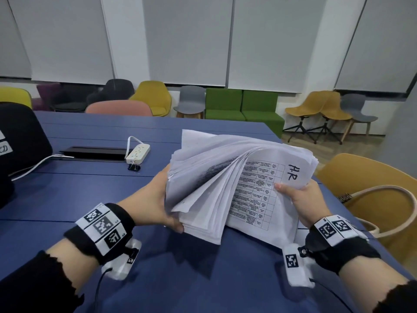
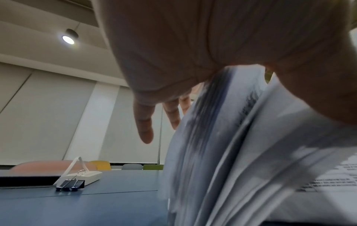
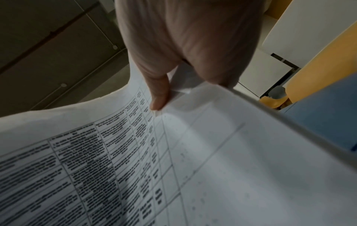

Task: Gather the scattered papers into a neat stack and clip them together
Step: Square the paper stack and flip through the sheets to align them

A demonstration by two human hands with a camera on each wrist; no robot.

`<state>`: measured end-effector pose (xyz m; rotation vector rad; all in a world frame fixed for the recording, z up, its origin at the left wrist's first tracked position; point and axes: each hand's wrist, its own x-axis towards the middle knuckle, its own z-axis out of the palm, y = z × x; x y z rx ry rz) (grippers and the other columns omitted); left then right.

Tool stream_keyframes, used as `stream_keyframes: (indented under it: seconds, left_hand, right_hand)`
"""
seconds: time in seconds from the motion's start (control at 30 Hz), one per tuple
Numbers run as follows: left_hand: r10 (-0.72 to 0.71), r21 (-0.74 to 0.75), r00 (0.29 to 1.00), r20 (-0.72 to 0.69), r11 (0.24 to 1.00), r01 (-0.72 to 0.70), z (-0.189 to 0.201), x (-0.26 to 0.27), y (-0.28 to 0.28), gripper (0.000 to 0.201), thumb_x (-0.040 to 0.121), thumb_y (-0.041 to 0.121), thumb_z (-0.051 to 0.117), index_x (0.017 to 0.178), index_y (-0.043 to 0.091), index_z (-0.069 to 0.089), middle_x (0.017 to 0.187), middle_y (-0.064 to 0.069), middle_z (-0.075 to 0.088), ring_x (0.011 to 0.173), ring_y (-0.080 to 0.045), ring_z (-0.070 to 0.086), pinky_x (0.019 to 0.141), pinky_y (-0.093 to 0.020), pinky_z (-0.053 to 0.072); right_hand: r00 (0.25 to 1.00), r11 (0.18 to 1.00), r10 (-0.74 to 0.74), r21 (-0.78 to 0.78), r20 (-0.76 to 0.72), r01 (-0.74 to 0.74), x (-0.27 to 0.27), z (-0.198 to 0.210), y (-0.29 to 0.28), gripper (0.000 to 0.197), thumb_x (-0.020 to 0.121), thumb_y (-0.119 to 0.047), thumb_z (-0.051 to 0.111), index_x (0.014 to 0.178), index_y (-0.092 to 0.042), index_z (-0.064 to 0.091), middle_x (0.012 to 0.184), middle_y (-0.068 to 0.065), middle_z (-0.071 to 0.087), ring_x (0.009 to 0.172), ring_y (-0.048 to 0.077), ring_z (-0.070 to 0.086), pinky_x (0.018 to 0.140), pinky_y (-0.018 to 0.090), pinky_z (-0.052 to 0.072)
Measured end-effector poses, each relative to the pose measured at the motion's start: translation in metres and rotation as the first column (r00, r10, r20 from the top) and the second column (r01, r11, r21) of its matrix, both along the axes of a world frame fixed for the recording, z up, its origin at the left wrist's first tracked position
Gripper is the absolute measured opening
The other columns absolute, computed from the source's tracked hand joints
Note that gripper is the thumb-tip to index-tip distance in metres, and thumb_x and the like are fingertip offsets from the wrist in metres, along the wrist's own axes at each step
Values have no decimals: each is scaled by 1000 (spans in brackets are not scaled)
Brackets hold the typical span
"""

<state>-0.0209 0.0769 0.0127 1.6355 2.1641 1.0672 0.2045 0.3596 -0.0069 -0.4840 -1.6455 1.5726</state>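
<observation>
So the thick stack of white printed paper sheets (image 1: 237,184) sits between both hands, bottom edge resting on the matte blue table (image 1: 90,195). The left hand (image 1: 155,199) grips the fanned-out left side, thumb clamped at the bottom corner. The right hand (image 1: 302,199) pinches the right side, thumb on a page with a printed grid. Further back, a small black metal binder clip (image 1: 134,167) lies just beside a white plastic power strip (image 1: 137,151).

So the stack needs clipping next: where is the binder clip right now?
The binder clip lies untouched on the blue table, left of the papers, at the near end of the white power strip.
</observation>
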Motion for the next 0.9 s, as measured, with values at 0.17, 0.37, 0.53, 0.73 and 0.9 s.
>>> stream_keyframes:
  seconds: [0.17, 0.37, 0.53, 0.73, 0.9]
  left_hand:
    - [-14, -19, 998, -54, 1000, 13, -8, 5, 1, 159, 29, 54, 95, 153, 27, 1, 155, 20, 18, 145, 1, 17, 119, -35, 25]
    - [92, -129, 977, -192, 985, -118, -23, 11, -4, 163, 29, 56, 91, 152, 27, -12, 155, 14, 12, 143, -3, 16, 116, -27, 27]
    - [158, 201, 986, -52, 969, -145, -19, 5, 9, 127, 52, 45, 92, 151, 29, 14, 150, 22, 31, 139, 2, 30, 112, -29, 35]
    - [31, 316, 798, 602, 908, -274, 2, -28, 3, 119, 39, 45, 95, 139, 14, 39, 129, -2, 63, 117, -17, 61, 97, -37, 51]
    - [-104, 284, 666, 739, 944, -167, 4, -15, 2, 86, 28, 37, 99, 104, 9, 71, 109, -10, 74, 97, -19, 71, 76, -25, 58]
  right_hand:
    - [997, 998, -65, -14, 30, 65, 3, 1, 1, 22, 79, 8, 67, 94, -7, 70, 92, 9, 75, 93, 35, 69, 88, 53, 53]
    - [998, 997, -63, -48, 16, 64, 2, 4, -4, 24, 75, 1, 74, 97, -8, 70, 99, 12, 73, 95, 33, 69, 91, 53, 52]
    - [998, 996, 64, -56, -2, -64, 8, 10, -8, 60, 52, -32, 90, 102, -7, 71, 106, 15, 73, 103, 37, 67, 89, 50, 51]
    - [967, 968, 248, -14, -60, -249, 28, 28, -10, 43, 71, 8, 67, 113, 4, 62, 114, 22, 68, 107, 36, 65, 88, 41, 55]
    - [959, 958, 280, -52, -28, -282, 30, 33, -18, 42, 75, 22, 57, 116, 11, 57, 113, 25, 68, 105, 37, 66, 79, 33, 57]
